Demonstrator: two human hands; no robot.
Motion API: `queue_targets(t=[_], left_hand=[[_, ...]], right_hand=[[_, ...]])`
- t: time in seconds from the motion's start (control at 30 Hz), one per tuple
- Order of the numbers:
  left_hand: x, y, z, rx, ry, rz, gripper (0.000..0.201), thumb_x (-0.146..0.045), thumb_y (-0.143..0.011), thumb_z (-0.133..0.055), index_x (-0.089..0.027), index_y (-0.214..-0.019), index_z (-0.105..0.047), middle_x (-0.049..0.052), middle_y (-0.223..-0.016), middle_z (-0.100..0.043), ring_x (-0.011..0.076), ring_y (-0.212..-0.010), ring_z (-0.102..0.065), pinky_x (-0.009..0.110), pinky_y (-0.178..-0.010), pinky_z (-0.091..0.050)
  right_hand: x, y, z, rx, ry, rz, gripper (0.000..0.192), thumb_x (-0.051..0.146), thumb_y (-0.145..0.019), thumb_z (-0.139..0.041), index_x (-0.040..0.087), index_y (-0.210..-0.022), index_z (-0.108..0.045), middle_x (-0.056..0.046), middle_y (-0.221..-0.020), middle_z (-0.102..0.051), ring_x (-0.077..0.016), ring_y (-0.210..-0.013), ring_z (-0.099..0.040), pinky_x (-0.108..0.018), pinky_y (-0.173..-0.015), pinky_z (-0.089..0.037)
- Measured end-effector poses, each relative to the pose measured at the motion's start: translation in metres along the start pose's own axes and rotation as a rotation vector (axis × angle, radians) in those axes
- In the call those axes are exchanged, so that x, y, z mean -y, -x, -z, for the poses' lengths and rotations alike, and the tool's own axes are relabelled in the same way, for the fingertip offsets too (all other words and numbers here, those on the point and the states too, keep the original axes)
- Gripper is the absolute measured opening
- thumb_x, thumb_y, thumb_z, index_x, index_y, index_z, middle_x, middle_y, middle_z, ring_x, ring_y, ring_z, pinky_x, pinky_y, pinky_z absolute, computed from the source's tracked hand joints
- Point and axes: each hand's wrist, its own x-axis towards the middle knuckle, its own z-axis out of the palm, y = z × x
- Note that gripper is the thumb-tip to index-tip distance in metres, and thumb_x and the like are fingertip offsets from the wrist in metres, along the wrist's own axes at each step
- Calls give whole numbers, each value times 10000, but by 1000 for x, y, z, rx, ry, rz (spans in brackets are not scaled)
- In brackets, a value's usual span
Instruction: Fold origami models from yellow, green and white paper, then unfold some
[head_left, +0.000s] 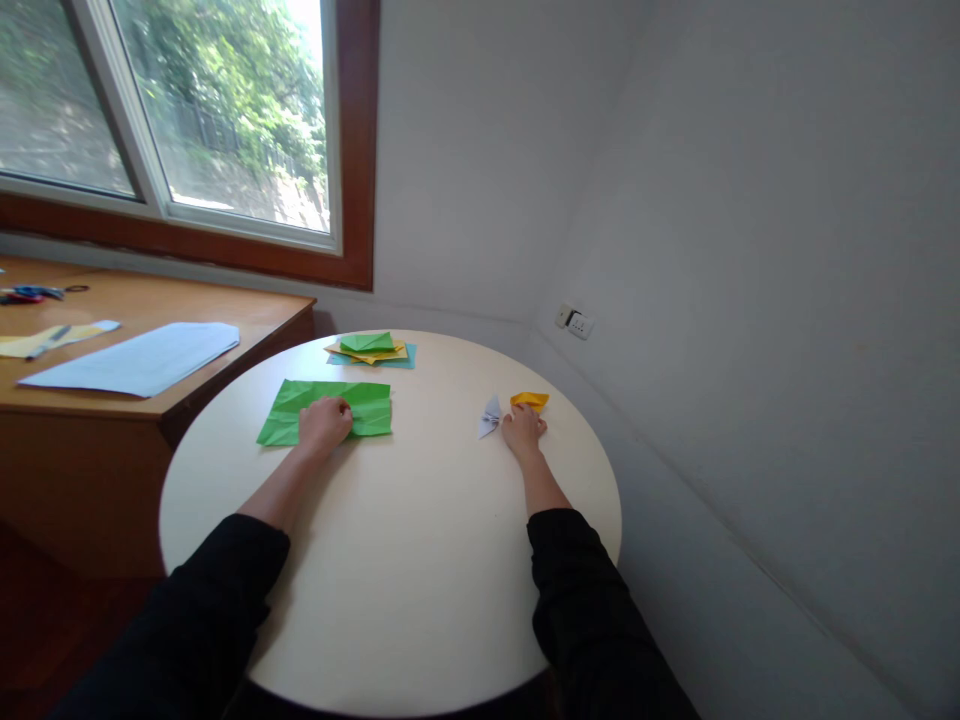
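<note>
My left hand [325, 424] lies over a creased green paper sheet [289, 405] on the left of the round white table. Its fingers are curled in and closed at the sheet; the fingertips are partly hidden. Farther right, my right hand [525, 430] is closed, with the thumb and fingers at the gathered middle of a white pleated paper bow [490, 417]. One fanned wing of the bow spreads out left of the fingers, and the rest is hidden by the hand. A yellow folded paper piece [530, 401] sits just beyond the right fingers.
Stacked coloured papers [367, 345], green on top, lie at the back of the round table [420, 560]. A wooden desk [247, 300] at left holds white sheets [142, 358], yellowish paper, a pen and scissors [34, 292]. Walls close in behind and right.
</note>
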Motion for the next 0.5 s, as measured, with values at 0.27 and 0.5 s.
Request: queue_targets(t=[0.27,0.5], left_hand=[[3,-2,-3,1,13,-7,340,-262,-749,-385,-170,-893,-679,129,-1001,-660,287,-904,-586,356,-749,-403],[3,-3,-4,-31,45,-12,360,-269,-758,-368,-155,-899,-679,139,-988,-649,284,-907,-586,355,-762,-412]], right_hand=[[-2,2,1,-90,-80,-23,397,139,-759,-391,167,-1103,-588,-112,-1232,-518,-264,-1153,-413,-463,-954,-270],[0,11,16,-326,-163,-15,481,113,-754,-324,153,-1187,-528,-110,-1267,-490,-257,-1165,-377,-455,-945,-248]])
